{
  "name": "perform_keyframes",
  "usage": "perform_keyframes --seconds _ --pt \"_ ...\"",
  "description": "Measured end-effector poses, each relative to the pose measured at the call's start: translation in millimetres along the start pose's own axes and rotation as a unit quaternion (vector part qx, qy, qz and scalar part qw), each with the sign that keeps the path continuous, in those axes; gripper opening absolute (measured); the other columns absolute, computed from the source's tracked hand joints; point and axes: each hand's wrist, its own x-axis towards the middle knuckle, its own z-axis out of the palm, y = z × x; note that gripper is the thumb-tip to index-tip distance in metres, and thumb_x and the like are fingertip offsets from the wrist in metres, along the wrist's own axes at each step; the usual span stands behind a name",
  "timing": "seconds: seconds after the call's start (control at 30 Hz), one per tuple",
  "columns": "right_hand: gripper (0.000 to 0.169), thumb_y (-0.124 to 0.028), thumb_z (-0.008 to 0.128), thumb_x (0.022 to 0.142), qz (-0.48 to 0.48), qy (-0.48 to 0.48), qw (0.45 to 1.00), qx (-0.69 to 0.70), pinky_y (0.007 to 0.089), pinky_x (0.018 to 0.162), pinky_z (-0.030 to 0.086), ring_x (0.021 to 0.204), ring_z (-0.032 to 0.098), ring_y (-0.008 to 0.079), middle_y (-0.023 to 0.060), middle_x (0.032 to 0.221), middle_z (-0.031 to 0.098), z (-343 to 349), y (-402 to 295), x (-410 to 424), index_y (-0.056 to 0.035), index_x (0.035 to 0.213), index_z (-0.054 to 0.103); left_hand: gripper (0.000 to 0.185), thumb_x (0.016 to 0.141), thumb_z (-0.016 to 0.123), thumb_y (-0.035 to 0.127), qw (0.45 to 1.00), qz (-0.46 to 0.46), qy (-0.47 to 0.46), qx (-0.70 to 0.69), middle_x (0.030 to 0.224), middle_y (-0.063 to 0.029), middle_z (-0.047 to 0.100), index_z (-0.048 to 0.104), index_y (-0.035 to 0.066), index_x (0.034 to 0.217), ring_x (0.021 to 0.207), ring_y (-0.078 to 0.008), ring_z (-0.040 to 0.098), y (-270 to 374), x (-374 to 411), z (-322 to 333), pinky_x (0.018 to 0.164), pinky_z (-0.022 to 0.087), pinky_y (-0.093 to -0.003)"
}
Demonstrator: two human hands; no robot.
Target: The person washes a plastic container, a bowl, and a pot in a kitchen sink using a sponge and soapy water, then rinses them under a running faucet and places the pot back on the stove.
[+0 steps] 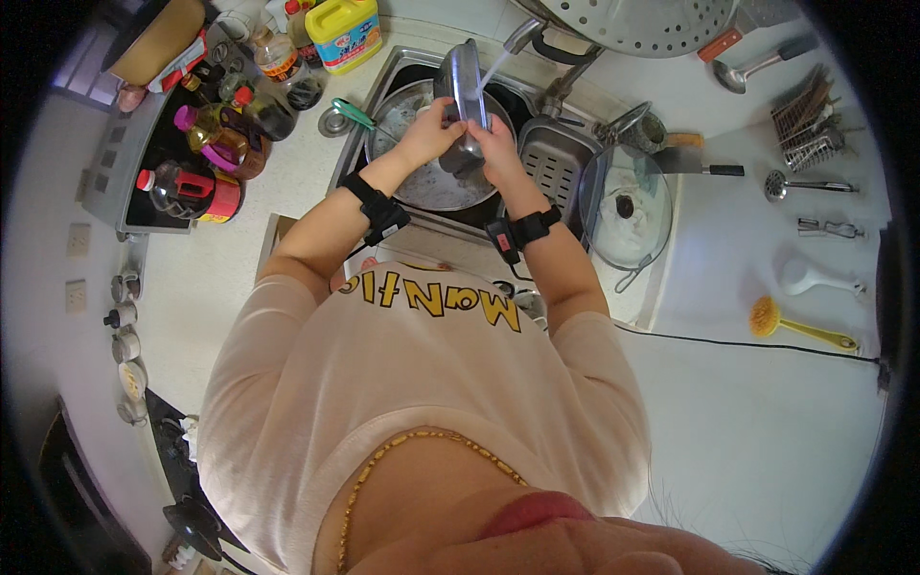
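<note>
My left hand [431, 133] and my right hand [496, 149] grip a shiny metal pan [463, 79] by its near part. The pan is tipped up on its side above the sink. Water [493, 70] runs from the faucet [523, 36] beside its right face. Below it, a wide round metal basin [402, 188] with wet, spotted inner walls sits in the left sink bowl. A utensil with a green handle [352, 113] leans over the basin's left rim; its far end is partly hidden by my left arm.
A perforated metal drain basket [550, 162] fills the right sink bowl, with a glass lid [625, 233] beside it. A cleaver [683, 161] lies near the wall. Several bottles [190, 190] stand left, near a yellow jug [343, 36]. A large perforated steamer [640, 21] overhangs the faucet.
</note>
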Motion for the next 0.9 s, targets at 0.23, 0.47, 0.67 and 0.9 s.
perform_keyframes --seconds 0.23,0.47,0.67,0.9 --pt "0.018 -0.009 0.055 0.081 0.051 0.052 0.987 0.144 0.0285 0.072 0.042 0.081 0.053 0.0155 0.0048 0.091 0.057 -3 -5 18 -0.0036 0.098 0.052 0.041 0.081 0.053 0.014 0.996 0.063 0.029 0.064 0.112 -0.0183 0.050 0.042 -0.001 0.118 0.101 -0.0251 0.050 15 -8 4 0.085 0.040 -0.0317" --pt "0.021 -0.010 0.053 0.082 0.051 0.024 0.982 0.179 0.0297 0.075 0.044 0.087 0.054 0.0173 0.0061 0.096 0.057 -12 -8 4 -0.0033 0.102 0.051 0.048 0.083 0.049 0.022 0.979 0.160 0.032 0.119 0.126 -0.0270 0.034 0.036 0.001 0.124 0.114 -0.0405 0.036 13 -21 14 0.095 0.031 -0.0374" --pt "0.027 -0.008 0.051 0.082 0.088 -0.012 0.966 0.241 0.0322 0.076 0.046 0.089 0.054 0.0193 0.0072 0.100 0.055 -30 -2 -13 -0.0029 0.109 0.047 0.059 0.085 0.046 0.034 0.939 0.204 -0.013 0.278 0.136 -0.0267 0.013 0.023 0.008 0.133 0.126 -0.0410 0.016 34 -26 17 0.100 0.019 -0.0444" --pt "0.031 -0.008 0.048 0.084 0.090 -0.056 0.958 0.268 0.0371 0.084 0.043 0.097 0.053 0.0234 0.0119 0.107 0.053 -42 -3 -27 0.0000 0.113 0.044 0.075 0.080 0.041 0.053 0.955 0.062 0.017 0.291 0.138 -0.0250 0.008 0.013 0.011 0.136 0.128 -0.0388 0.010 3 1 7 0.100 0.013 -0.0501"
